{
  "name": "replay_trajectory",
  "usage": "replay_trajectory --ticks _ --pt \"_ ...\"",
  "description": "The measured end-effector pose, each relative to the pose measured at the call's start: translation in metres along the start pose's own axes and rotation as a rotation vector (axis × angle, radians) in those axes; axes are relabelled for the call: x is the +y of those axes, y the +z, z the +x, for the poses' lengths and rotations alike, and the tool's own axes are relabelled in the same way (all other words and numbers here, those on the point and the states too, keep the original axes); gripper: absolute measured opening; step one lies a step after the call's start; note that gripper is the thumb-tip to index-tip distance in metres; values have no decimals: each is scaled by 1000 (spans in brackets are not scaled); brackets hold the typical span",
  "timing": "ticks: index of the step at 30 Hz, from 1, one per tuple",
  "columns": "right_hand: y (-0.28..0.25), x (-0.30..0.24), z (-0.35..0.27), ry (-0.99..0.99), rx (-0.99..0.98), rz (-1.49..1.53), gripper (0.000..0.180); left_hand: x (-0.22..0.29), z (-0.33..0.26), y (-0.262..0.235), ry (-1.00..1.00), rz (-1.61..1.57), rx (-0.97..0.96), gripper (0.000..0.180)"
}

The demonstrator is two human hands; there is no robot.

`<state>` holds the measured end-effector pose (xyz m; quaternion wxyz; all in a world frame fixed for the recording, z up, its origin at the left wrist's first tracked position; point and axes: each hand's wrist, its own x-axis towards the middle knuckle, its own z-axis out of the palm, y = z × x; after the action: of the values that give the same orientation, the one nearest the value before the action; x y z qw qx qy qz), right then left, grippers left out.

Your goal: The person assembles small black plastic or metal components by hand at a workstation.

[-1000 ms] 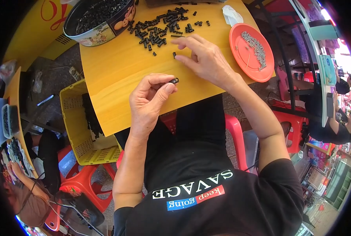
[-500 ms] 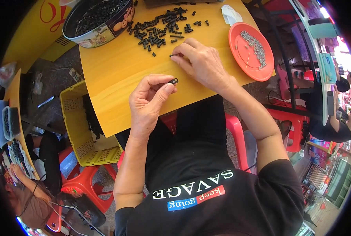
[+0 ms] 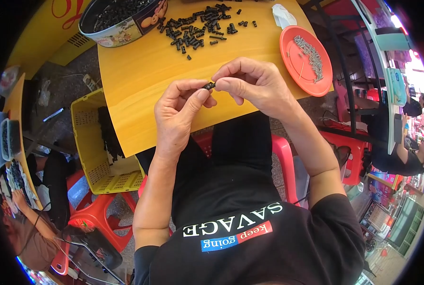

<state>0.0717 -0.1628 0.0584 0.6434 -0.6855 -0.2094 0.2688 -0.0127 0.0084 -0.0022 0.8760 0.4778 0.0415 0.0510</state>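
Over the near edge of the yellow table [image 3: 140, 80]: left hand [image 3: 178, 116] and right hand [image 3: 254, 83] meeting fingertip to fingertip, both pinched shut on one small black part [image 3: 209, 86]. Farther off, loose pile of black parts [image 3: 197, 26]; round tin [image 3: 119, 19] far left; orange plate [image 3: 304, 52] right. Yellow crate [image 3: 95, 147] on floor, left.

Small black part [image 3: 209, 86] between hands: shape too small to tell
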Motion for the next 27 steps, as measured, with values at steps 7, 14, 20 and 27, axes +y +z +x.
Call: replay_trajectory --ticks 7,14,20,27 --pt "3 -2 -2 37 55 -131 16 -1 0 1 10 31 -4 14" --pt "12 -7 -6 -53 119 -403 16 -5 -1 0 70 44 14 12" --pt "2 -5 -1 77 -11 -71 17 -2 -1 -1 54 17 -30 12" --pt "12 2 2 64 45 93 21 -2 3 -2 17 -23 0 14"
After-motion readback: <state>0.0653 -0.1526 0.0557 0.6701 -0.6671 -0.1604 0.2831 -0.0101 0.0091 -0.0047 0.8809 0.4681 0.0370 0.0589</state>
